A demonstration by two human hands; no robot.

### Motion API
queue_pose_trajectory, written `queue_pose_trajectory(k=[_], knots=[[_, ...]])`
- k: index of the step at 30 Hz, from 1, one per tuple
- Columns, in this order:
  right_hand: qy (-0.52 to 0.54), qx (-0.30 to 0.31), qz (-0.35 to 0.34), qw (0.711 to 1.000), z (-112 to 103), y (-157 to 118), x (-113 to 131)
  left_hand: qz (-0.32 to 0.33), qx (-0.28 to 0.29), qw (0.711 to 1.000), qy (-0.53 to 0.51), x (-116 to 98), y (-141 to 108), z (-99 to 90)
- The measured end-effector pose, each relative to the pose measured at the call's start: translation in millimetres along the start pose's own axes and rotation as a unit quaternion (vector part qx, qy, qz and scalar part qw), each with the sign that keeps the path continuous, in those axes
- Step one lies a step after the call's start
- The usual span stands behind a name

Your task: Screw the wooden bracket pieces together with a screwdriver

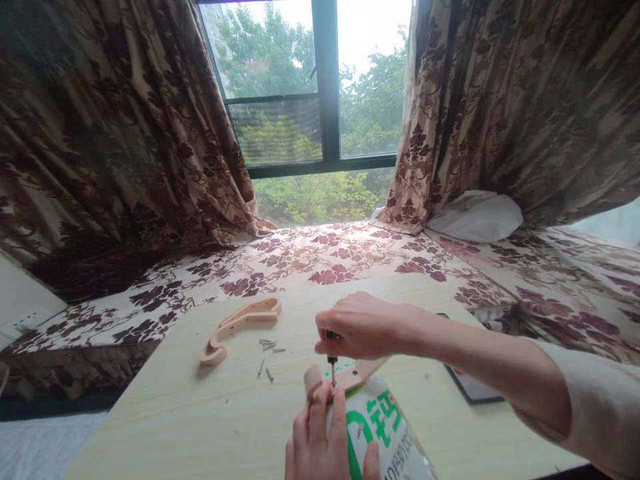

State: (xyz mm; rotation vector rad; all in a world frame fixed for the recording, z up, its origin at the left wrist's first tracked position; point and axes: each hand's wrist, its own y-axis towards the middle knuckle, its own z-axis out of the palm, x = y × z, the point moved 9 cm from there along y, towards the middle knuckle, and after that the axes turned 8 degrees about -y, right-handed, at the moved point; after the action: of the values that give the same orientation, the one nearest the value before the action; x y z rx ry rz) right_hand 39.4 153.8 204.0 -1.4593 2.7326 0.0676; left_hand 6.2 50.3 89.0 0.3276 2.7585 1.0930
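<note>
My right hand [353, 325] is closed round the dark handle of a screwdriver [333, 369], which stands upright with its shaft pointing down. Its tip meets a curved wooden piece [356, 377] at a spot by my left fingertips. My left hand [320, 430] presses its fingers on this piece, close around the tip; any screw there is too small to make out. Under the piece lies a white packet with green printing [385, 427]. A similar curved wooden piece [240, 327] rests farther left, and several loose screws [268, 345] lie between the two.
All this is on a pale wood-grain table [165, 400]. A dark-edged flat object [470, 387] lies partly behind my right forearm. Past the table is a ledge with floral cloth [300, 257], holding a white plastic bag [477, 217], with patterned curtains [125, 120] and a window behind.
</note>
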Motion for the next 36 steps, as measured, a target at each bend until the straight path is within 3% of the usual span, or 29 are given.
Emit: queue_pose_trajectory(k=[5, 15, 23, 27, 30, 36], knots=[[0.037, 0.042, -0.072, 0.996, -7, -5, 12, -0.04, 0.026, 0.998, -0.029, -2, 1, -1.4], [0.003, 0.011, -0.004, 1.0, 0, 1, 2, -0.032, 0.02, 0.998, -0.05, -3, 2, -3.0], [0.057, 0.028, -0.085, 0.994, -9, -3, 17, -0.05, 0.033, 0.997, -0.042, 1, 0, 1.1], [0.026, -0.009, -0.034, 0.999, -1, 1, 11, -0.044, 0.036, 0.997, -0.055, 0, 1, -1.4], [0.001, -0.003, 0.002, 1.0, 1, 4, 6, -0.04, 0.026, 0.997, -0.063, -2, 1, -3.8], [0.012, 0.025, -0.068, 0.997, -15, 1, 20, -0.061, 0.022, 0.996, -0.059, -2, 1, -5.2]])
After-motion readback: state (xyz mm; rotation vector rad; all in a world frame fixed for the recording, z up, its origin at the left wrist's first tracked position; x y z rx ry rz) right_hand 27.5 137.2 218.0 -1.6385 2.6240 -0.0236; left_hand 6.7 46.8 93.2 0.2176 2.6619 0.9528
